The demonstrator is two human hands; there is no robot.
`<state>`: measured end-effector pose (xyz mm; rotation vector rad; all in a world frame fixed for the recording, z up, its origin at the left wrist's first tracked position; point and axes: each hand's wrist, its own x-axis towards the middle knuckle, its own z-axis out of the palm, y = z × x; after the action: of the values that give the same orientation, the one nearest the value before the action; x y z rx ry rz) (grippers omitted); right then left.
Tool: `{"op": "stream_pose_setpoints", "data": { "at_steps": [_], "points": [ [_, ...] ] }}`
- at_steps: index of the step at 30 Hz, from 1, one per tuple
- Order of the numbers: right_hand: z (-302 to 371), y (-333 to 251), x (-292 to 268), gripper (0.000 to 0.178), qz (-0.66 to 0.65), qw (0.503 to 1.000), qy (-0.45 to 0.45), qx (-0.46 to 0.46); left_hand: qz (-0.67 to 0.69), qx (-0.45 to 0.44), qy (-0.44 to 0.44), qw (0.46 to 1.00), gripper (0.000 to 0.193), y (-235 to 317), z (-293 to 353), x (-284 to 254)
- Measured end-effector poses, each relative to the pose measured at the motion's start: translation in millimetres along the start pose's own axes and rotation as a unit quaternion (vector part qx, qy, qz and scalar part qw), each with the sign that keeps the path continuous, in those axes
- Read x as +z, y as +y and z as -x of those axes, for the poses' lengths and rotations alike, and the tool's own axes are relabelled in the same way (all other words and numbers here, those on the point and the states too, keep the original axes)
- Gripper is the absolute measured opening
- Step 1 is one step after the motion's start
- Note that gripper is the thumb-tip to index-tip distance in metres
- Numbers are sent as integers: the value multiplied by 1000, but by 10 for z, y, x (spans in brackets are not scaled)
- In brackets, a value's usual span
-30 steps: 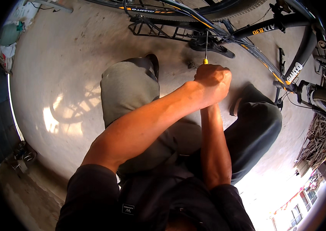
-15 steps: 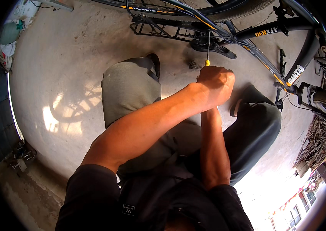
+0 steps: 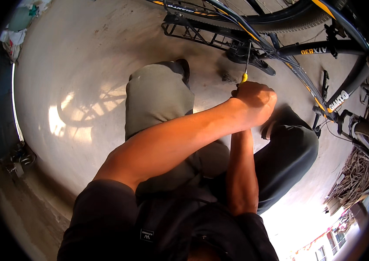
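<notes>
My left hand (image 3: pixel 257 103) is closed in a fist round the handle of a screwdriver (image 3: pixel 244 78). Only the yellow end of that handle and the thin metal shaft show beyond the fist. The shaft reaches up to the black and orange bicycle (image 3: pixel 299 75), near its crank (image 3: pixel 260 65); where the tip sits is too small to make out. My right forearm rises below the left wrist. The right hand itself is hidden behind my left hand and wrist, so its fingers do not show.
The bicycle's wheel (image 3: pixel 295 24) and rear rack (image 3: pixel 193 34) stretch across the top. My bent knees (image 3: pixel 158 93) flank my arms on the concrete floor (image 3: pixel 93 56). A heap of dry sticks (image 3: pixel 354 180) lies at the right; cloths and bags (image 3: pixel 16 37) are at the upper left.
The view has shifted a little, so bicycle, knees and hands sit further right and lower. The screwdriver leans slightly more; my left hand still grips it.
</notes>
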<state>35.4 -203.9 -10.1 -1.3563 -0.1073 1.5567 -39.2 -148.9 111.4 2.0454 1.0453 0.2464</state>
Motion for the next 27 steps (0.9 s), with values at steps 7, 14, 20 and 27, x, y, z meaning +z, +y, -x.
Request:
{"op": "stream_pose_setpoints", "data": {
  "at_steps": [7,14,20,27],
  "points": [
    [-20,-58,-29,27,-67,995,-64,28,15,-10,-4,1000,9,60,-31,-7],
    [-34,-149,-60,27,-114,983,-130,63,-39,-14,60,997,13,130,-31,206],
    [-34,-213,-63,27,-125,975,-162,92,-47,-47,53,996,15,160,-73,232],
    [-17,-157,-48,27,-128,972,-165,111,-22,-12,4,1000,13,93,-86,52]
  ]
}}
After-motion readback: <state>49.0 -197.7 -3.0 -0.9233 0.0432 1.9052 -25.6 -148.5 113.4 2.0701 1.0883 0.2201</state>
